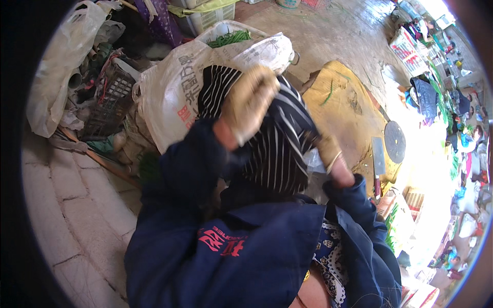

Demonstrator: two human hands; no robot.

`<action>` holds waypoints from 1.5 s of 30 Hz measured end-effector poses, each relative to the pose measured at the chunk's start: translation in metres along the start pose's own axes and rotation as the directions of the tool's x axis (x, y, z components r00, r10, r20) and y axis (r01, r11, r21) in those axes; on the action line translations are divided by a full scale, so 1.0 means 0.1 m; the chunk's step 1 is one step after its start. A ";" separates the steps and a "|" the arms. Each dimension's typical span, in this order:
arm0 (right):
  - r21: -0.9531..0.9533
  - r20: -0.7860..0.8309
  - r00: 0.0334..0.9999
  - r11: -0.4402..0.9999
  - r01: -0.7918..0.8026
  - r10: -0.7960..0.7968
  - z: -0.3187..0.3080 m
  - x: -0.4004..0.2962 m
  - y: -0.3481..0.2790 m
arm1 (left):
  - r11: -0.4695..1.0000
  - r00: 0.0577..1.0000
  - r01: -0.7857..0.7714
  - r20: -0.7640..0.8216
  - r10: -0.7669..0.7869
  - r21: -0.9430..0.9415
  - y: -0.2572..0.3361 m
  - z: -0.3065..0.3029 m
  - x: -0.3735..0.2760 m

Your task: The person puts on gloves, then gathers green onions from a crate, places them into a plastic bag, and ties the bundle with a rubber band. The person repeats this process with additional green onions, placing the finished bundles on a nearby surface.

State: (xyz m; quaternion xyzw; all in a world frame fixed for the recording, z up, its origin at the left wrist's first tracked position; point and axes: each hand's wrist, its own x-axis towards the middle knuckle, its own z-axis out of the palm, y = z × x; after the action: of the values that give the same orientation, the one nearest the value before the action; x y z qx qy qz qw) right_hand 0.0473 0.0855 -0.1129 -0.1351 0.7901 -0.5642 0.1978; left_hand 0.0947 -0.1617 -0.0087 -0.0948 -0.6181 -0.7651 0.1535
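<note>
My left hand (252, 102), in a tan work glove, is raised above my black-and-white striped lap clothing (275, 161). It is motion-blurred, and its finger positions are unclear. Beside the right edge of that striped cloth is my right hand (329, 152), also gloved; its fingertips are blurred and partly hidden, so whether they grip the cloth is unclear. Beyond my lap, a white woven sack (165, 88) bearing writing lies against a white plastic crate (254, 29) of green stalks (229, 38). A cleaver (378, 158) with a dark red handle lies on a yellow sheet (339, 127) at right.
A round dark disc (394, 142) lies near the cleaver. At left are a black plastic crate (115, 86), a hanging clear plastic bag (65, 65) and stone paving (83, 208). Stacked crates (210, 17) stand behind. Several people and bundles crowd the bright far right.
</note>
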 end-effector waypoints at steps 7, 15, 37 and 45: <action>-0.856 -0.193 0.763 0.486 0.176 -0.617 -1.59 1.21 -0.70 | 0.855 0.882 -0.461 0.228 0.412 0.240 -0.23 -0.23 1.20; -0.107 -0.656 0.344 0.534 0.839 -0.672 -1.84 0.23 -1.93 | 0.239 0.474 -0.816 0.373 0.798 0.527 1.09 0.28 1.71; -0.958 -0.096 0.994 0.275 -0.077 -0.057 -0.78 0.03 -0.17 | 0.375 0.835 -0.024 0.224 -0.502 0.927 -0.99 -0.82 -0.78; -0.323 -0.645 0.597 0.878 0.353 -0.477 -1.58 1.02 -0.90 | 0.637 0.810 -0.382 -0.089 0.580 0.670 -0.18 -0.98 0.76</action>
State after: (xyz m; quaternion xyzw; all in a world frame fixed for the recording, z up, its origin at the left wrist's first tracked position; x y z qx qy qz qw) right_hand -0.1172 0.1443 0.0009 -0.1040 0.7933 -0.5361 -0.2692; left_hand 0.0219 -0.2628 -0.0209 -0.0859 -0.7554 -0.4513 0.4673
